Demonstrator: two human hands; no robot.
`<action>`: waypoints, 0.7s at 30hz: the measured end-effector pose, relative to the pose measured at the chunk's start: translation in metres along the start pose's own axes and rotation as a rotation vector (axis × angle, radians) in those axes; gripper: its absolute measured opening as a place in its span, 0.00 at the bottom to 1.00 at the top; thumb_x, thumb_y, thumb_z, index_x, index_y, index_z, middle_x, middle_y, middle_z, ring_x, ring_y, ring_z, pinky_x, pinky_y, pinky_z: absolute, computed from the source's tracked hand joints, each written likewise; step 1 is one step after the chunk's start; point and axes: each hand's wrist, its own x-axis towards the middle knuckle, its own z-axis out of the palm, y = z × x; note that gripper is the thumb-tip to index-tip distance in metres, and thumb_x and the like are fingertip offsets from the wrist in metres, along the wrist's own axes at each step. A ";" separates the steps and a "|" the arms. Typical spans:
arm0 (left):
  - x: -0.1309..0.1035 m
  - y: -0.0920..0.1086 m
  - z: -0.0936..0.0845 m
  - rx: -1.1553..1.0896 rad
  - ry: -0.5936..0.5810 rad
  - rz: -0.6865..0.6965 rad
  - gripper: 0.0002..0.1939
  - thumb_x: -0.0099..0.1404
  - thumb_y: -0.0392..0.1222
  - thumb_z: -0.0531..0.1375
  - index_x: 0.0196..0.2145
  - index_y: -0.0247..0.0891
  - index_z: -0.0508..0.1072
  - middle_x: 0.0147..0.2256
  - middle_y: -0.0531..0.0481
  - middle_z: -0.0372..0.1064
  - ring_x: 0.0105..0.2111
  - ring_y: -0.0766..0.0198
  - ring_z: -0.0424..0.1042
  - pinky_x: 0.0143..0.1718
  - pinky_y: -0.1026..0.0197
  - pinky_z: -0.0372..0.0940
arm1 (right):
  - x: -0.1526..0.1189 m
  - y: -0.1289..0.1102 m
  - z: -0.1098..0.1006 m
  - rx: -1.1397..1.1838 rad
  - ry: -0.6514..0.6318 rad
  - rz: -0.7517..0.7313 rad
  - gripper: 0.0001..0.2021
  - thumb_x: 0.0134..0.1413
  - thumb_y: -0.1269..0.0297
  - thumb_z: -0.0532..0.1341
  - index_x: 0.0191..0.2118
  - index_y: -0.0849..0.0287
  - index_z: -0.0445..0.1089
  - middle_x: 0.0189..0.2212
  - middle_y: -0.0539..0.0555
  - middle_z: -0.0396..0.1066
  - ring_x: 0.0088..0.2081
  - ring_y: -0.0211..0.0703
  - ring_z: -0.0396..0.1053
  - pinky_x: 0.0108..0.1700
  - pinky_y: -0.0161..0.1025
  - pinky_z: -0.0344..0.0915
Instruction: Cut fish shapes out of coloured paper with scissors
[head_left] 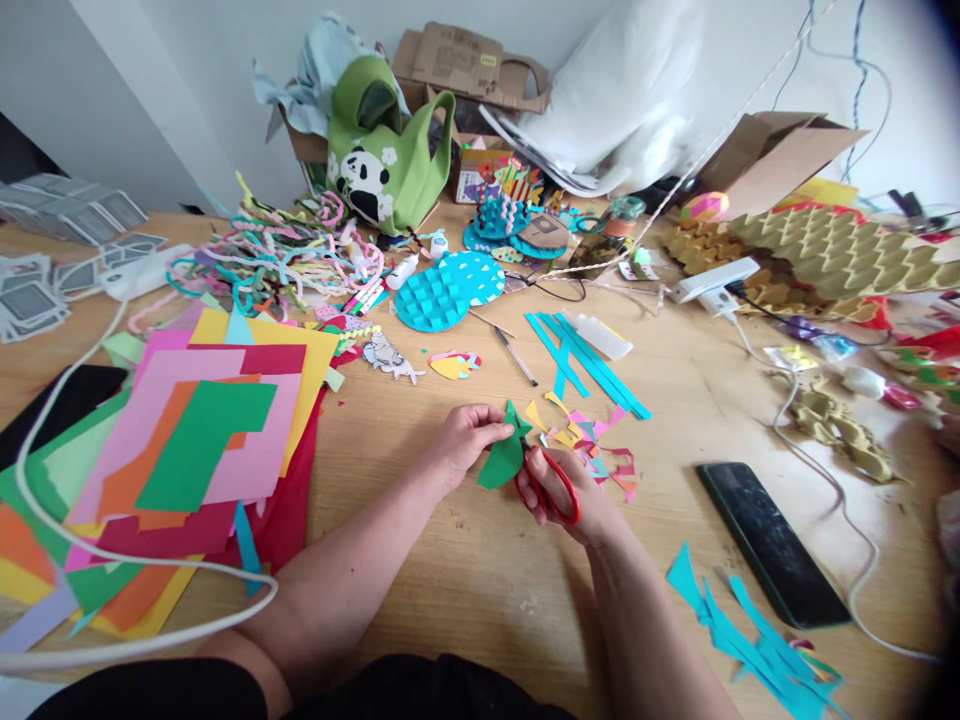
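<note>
Near the middle of the head view, my left hand point(472, 440) pinches a small piece of green paper point(501, 462) between thumb and fingers. My right hand point(562, 490) is wrapped round the red-handled scissors point(568, 484), whose blades meet the green paper at its right side. Colourful paper scraps point(589, 435) lie on the table just beyond my right hand. A fish-shaped paper cutout point(455, 365) in yellow and red lies farther back, beside a grey patterned cutout point(390, 357).
Stacked coloured paper point(255, 420) covers the left side. Blue strips point(592, 365) and a pen point(516, 357) lie ahead. A black phone point(772, 545) and blue scraps point(757, 640) are at right. Behind stand a green panda bag point(386, 165) and egg trays point(825, 250); a white cable point(34, 480) loops at left.
</note>
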 end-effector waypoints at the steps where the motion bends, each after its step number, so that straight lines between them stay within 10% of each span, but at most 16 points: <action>1: 0.000 0.000 0.000 0.001 0.001 -0.002 0.12 0.47 0.45 0.69 0.23 0.36 0.71 0.26 0.50 0.72 0.27 0.67 0.69 0.33 0.63 0.62 | 0.000 0.000 0.000 -0.007 0.002 -0.002 0.32 0.49 0.28 0.57 0.23 0.58 0.63 0.14 0.47 0.62 0.12 0.30 0.57 0.15 0.31 0.50; 21: 0.000 0.000 -0.001 -0.012 -0.010 -0.015 0.14 0.47 0.46 0.70 0.25 0.34 0.73 0.28 0.48 0.74 0.28 0.65 0.70 0.33 0.62 0.62 | 0.000 0.000 0.000 -0.025 0.004 0.020 0.32 0.48 0.28 0.57 0.24 0.58 0.64 0.15 0.47 0.63 0.13 0.32 0.60 0.15 0.31 0.52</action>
